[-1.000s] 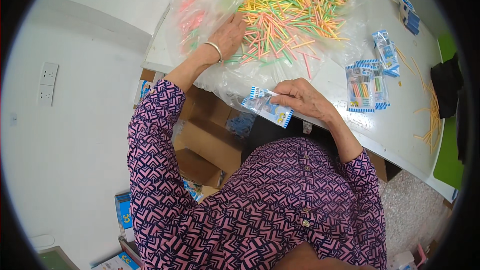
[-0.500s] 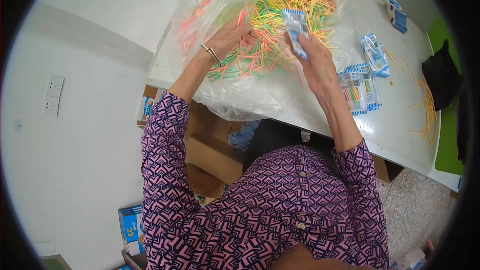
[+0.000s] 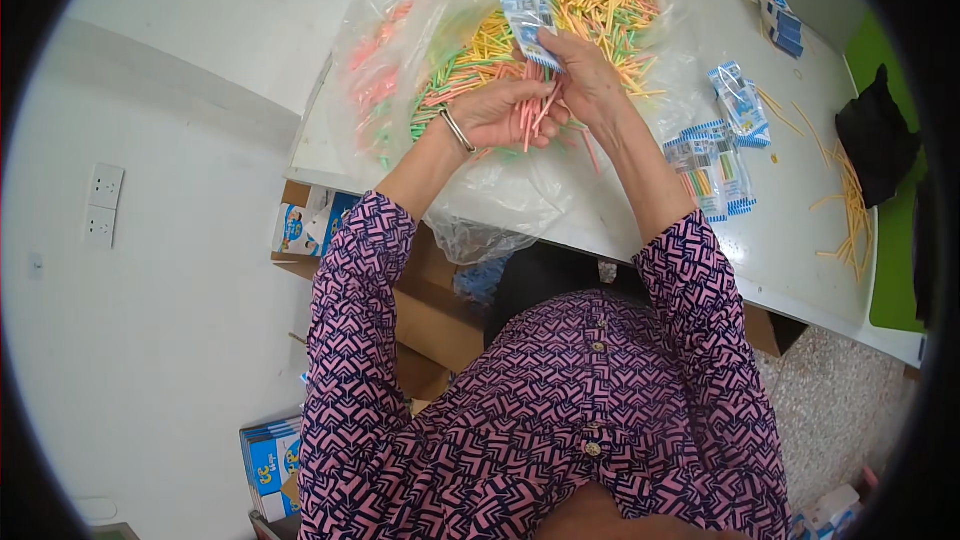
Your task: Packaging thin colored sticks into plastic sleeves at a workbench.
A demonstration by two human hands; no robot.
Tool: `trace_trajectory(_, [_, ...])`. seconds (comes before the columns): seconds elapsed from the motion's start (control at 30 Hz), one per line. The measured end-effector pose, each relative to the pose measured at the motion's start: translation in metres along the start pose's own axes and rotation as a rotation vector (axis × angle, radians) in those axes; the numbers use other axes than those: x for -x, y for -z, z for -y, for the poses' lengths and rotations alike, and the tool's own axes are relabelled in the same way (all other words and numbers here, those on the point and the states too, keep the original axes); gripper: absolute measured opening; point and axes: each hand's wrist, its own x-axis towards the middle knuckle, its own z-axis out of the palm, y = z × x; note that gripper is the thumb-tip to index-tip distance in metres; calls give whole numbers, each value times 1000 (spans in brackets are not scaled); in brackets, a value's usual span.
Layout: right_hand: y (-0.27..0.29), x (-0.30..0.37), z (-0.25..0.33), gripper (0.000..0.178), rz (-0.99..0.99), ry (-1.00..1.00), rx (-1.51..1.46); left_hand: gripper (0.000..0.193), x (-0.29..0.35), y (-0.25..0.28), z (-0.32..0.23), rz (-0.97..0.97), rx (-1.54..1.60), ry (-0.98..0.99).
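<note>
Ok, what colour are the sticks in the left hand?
Mostly pink sticks, seen best in the head view.

Packing workplace, clear bag (image 3: 515, 190) of loose coloured sticks (image 3: 605, 2), filled packets (image 3: 697, 178) on white table (image 3: 775, 245), cardboard boxes (image 3: 440, 325) below

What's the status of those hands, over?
Left fingers around pink sticks. Right fingers gripping blue-and-white packet. Sticks at packet's lower end. Plastic bag of loose sticks beneath.

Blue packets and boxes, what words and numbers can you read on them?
I won't copy printed words, but printing shows here:
Packet in the right hand: too small to read.
Packets on the table: too small.
Box under the table: partly hidden, blurred.
Box stack at lower left: larger lettering, left unquoted.
</note>
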Motion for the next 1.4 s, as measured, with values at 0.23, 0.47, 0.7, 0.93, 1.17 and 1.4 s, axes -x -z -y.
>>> trace_trajectory(0.23, [9, 10, 5, 14, 128, -85, 198, 18, -9, 7, 6, -69, -18, -27])
trace_trajectory(0.47, [19, 28, -26, 22, -190, 40, -246, 14, -11, -11, -5, -376, -24, -394])
trace_trajectory(0.7, [0, 29, -33, 27, -301, 17, -673, 10, -35, -43, 32, -471, 93, -793])
trace_trajectory(0.93, [9, 20, -35, 24, -281, 39, -667, 8, -47, -53, 38, -581, 52, -867])
trace_trajectory(1.17, [14, 22, -30, 20, -255, 176, -499, 10, -47, -49, 34, -516, 28, -819])
trace_trajectory(1.4, [27, 64, 13, 15, -171, 146, 227, 20, -20, -19, 7, -448, 61, -773])
